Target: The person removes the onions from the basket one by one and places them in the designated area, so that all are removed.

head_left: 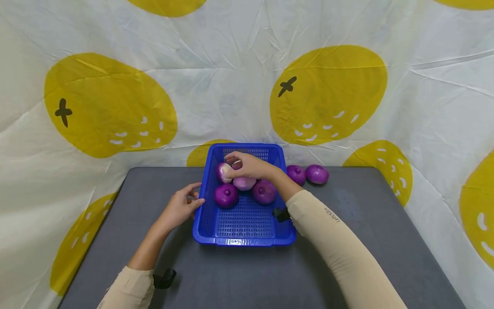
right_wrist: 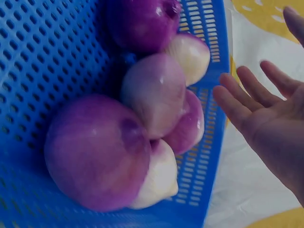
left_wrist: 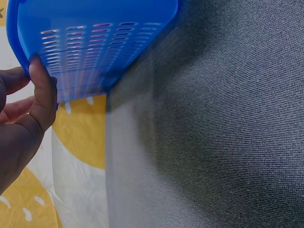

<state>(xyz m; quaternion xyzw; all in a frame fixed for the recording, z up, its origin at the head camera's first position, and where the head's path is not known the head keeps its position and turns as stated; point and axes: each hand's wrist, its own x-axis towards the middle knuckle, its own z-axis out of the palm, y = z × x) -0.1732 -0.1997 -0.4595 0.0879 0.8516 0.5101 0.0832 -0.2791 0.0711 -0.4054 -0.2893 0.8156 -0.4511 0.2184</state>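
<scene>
A blue plastic basket (head_left: 243, 223) with perforated walls stands on the table and holds several purple onions (head_left: 226, 195). At its left side my left hand (head_left: 181, 208) holds the rim, thumb and fingertips at the edge; the left wrist view shows the same grip from below. Over the back of the basket reaches my right hand (head_left: 248, 166), above the onions there. In the right wrist view its fingers (right_wrist: 251, 90) are spread and hold nothing. One large onion (right_wrist: 97, 152) lies closest to that camera; a paler onion (right_wrist: 156, 90) and white-ended onions (right_wrist: 159, 175) crowd the wall.
Two more onions (head_left: 317, 174) sit outside the basket, side by side at the table's back edge to its right. Behind the dark grey table (head_left: 239, 279) hangs a white cloth (head_left: 216, 98) printed with yellow fruit. Black wrist mounts (head_left: 165, 279) stick out from the sleeves.
</scene>
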